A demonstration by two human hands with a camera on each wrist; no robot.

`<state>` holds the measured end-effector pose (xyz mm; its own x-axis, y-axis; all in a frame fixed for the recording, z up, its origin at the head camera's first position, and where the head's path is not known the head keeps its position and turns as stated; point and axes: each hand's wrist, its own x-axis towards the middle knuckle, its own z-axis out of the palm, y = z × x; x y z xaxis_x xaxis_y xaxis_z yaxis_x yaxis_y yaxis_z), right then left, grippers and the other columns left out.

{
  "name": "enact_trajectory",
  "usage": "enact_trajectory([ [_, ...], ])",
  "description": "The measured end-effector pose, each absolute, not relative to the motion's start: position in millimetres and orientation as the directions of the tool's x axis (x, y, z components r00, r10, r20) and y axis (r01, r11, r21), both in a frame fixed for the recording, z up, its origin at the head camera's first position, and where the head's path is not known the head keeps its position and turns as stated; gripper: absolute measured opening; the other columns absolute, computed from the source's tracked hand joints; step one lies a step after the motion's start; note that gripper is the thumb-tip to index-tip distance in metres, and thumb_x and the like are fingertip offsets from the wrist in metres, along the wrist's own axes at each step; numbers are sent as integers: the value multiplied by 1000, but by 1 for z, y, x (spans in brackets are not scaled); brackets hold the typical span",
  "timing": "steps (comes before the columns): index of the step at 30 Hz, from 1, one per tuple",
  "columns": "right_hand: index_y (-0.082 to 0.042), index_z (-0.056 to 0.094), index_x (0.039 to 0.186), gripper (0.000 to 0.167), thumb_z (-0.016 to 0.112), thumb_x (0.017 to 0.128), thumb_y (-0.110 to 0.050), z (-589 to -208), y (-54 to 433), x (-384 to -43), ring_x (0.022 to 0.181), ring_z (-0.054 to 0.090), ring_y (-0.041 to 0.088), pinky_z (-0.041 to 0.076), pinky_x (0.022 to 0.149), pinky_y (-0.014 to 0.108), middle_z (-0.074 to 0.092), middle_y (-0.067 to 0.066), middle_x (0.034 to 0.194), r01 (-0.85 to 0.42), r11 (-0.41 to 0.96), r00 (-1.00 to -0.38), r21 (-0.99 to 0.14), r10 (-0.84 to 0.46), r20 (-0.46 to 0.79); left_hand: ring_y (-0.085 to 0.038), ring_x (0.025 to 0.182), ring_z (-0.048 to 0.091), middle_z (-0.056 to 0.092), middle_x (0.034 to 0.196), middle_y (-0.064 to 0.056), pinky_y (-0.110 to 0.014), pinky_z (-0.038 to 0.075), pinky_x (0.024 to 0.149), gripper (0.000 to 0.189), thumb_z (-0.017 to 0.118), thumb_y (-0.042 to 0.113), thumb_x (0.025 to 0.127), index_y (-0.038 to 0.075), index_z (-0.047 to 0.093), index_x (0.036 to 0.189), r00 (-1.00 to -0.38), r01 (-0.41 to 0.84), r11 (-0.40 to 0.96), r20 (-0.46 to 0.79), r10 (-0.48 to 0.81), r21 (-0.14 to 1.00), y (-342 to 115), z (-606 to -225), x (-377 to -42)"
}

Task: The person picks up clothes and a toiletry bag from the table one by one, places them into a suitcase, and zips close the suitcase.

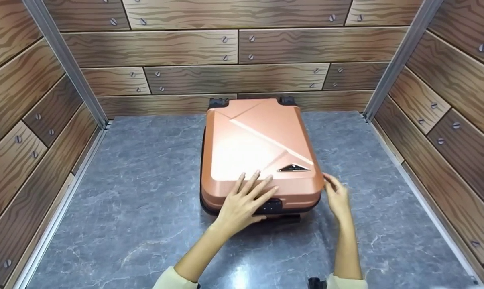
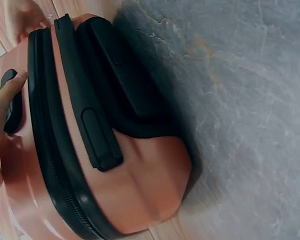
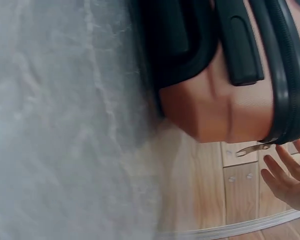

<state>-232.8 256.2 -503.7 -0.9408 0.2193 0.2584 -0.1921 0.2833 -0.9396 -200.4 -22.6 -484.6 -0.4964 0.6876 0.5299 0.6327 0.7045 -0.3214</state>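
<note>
A rose-gold hard-shell suitcase (image 1: 250, 140) lies flat on the floor, its wheels at the far end. My left hand (image 1: 241, 204) rests on the near end of its top with fingers spread, the thumb beside the black lock (image 1: 272, 206). At the near right corner is my right hand (image 1: 338, 198), its fingertips right at the suitcase's side. The right wrist view shows a metal zipper pull (image 3: 253, 149) sticking out from the black zipper (image 3: 290, 65), close to the loosely extended fingers. A black carry handle (image 2: 87, 95) runs along the near end.
Grey marbled floor (image 1: 145, 180) surrounds the suitcase. Wood-patterned walls (image 1: 194, 46) enclose the back and both sides, with metal posts (image 1: 400, 60) in the corners. The suitcase wheels (image 1: 218, 102) are close to the back wall.
</note>
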Motion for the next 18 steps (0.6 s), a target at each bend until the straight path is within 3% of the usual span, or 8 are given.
enact_trajectory([
  [7, 19, 41, 124, 34, 37, 96, 1, -518, 260, -233, 87, 53, -2, 46, 79, 20, 47, 34, 120, -97, 213, -981, -972, 143, 129, -28, 135, 17, 22, 150, -3, -47, 14, 107, 94, 75, 52, 66, 23, 33, 144, -463, 638, 702, 569, 679, -318, -24, -490, -203],
  [18, 22, 44, 117, 28, 43, 92, 8, -528, 264, -233, 80, 57, 1, 48, 76, 20, 59, 15, 100, -48, 110, -984, -993, 165, 66, -27, 135, 17, 22, 150, -2, -47, 13, 107, 90, 77, 48, 67, 23, 34, 143, -461, 655, 701, 587, 665, -281, -24, -492, -204],
])
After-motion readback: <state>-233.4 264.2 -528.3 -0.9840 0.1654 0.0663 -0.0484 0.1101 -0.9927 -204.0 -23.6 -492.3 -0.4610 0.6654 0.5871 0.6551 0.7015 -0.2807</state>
